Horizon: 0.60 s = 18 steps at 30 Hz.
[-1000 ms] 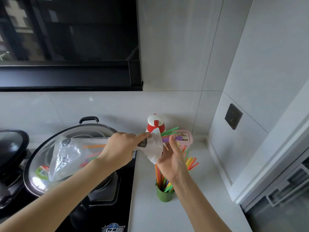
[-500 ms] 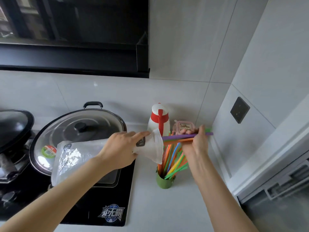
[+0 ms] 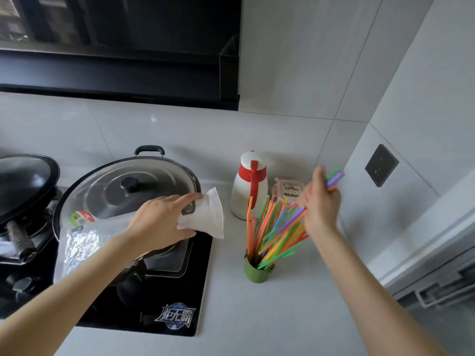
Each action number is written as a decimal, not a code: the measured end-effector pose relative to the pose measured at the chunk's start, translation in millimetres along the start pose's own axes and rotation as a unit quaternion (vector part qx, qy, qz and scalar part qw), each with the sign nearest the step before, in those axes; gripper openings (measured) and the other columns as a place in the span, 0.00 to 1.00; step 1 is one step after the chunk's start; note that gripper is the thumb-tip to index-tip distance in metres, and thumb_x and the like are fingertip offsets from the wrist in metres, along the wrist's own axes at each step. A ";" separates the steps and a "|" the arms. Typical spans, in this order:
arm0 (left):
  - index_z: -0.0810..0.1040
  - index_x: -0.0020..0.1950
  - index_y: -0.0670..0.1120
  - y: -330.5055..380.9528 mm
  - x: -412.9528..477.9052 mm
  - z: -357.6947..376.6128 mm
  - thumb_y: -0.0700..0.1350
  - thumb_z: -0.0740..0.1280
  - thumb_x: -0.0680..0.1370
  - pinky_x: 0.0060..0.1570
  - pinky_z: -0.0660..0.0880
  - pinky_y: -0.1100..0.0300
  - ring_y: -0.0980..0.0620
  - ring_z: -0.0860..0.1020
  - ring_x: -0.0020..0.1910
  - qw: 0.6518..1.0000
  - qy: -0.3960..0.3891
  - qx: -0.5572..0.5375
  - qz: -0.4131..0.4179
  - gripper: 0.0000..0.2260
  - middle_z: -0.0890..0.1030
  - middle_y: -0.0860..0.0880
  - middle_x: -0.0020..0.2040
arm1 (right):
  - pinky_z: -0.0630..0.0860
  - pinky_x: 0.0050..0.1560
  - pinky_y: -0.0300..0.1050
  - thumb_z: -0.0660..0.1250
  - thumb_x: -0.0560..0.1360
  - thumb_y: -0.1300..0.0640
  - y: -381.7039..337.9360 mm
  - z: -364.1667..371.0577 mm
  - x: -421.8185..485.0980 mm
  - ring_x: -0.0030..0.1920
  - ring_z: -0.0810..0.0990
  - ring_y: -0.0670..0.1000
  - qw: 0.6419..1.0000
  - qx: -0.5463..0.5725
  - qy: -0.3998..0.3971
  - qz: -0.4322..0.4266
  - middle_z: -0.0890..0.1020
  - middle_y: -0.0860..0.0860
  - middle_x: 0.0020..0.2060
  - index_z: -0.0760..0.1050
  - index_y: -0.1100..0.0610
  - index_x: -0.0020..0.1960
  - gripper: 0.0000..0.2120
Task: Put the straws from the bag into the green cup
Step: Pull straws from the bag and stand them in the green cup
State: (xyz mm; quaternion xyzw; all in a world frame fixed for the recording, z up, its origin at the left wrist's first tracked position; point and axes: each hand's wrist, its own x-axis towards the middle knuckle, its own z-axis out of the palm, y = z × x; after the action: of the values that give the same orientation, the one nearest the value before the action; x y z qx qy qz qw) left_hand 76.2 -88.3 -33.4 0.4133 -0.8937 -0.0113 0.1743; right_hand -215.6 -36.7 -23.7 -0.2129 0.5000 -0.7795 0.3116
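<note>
A small green cup [image 3: 257,272] stands on the white counter, with several coloured straws [image 3: 275,227] fanning out of it to the upper right. My left hand [image 3: 164,222] grips the clear plastic bag [image 3: 84,242] near its white open end [image 3: 209,214], over the stove. My right hand [image 3: 321,201] is above and right of the cup, closed on a few straws [image 3: 334,177]; purple and green ends stick out past its fingers, and the other ends slant down toward the cup.
A large lidded pan [image 3: 128,186] sits on the black gas stove [image 3: 164,299] under the bag, a black wok [image 3: 23,181] at the far left. A white and red jug [image 3: 248,186] and a pink box [image 3: 289,188] stand behind the cup. A wall with a socket [image 3: 381,165] is on the right.
My right hand has drawn the few straws fully out of the bag and carried them right, tilting them toward the cup. My left hand still holds the bag, which now looks empty.
</note>
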 end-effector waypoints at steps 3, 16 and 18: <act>0.66 0.66 0.59 3.1 4.2 -12.0 0.68 0.63 0.57 0.44 0.72 0.57 0.47 0.79 0.47 0.992 -0.051 -0.081 -0.084 0.38 0.80 0.55 0.51 | 0.66 0.31 0.45 0.65 0.75 0.46 35.2 10.2 -11.8 0.22 0.67 0.50 0.982 -0.174 -0.073 0.013 0.66 0.47 0.20 0.64 0.58 0.28 0.23; 0.69 0.64 0.57 9.0 25.5 -40.8 0.53 0.74 0.68 0.44 0.73 0.70 0.66 0.77 0.46 0.923 -0.153 -0.327 -0.136 0.27 0.78 0.62 0.50 | 0.78 0.52 0.56 0.65 0.73 0.55 44.4 6.4 9.9 0.43 0.80 0.50 0.874 -0.441 -0.131 -0.154 0.79 0.45 0.33 0.77 0.59 0.38 0.09; 0.68 0.64 0.57 17.3 30.7 -46.2 0.56 0.74 0.66 0.43 0.72 0.71 0.64 0.77 0.45 0.943 -0.150 -0.274 -0.111 0.29 0.77 0.65 0.48 | 0.78 0.49 0.58 0.63 0.75 0.51 33.2 6.7 5.3 0.43 0.80 0.56 0.895 -0.396 -0.112 -0.173 0.81 0.50 0.34 0.76 0.53 0.40 0.09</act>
State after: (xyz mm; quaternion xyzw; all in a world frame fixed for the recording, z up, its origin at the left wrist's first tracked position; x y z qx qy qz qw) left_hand 59.9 -94.0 22.1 0.4397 -0.8203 -0.3367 0.1426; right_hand -206.0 -54.9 -51.2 -0.4880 0.6843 -0.5294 0.1155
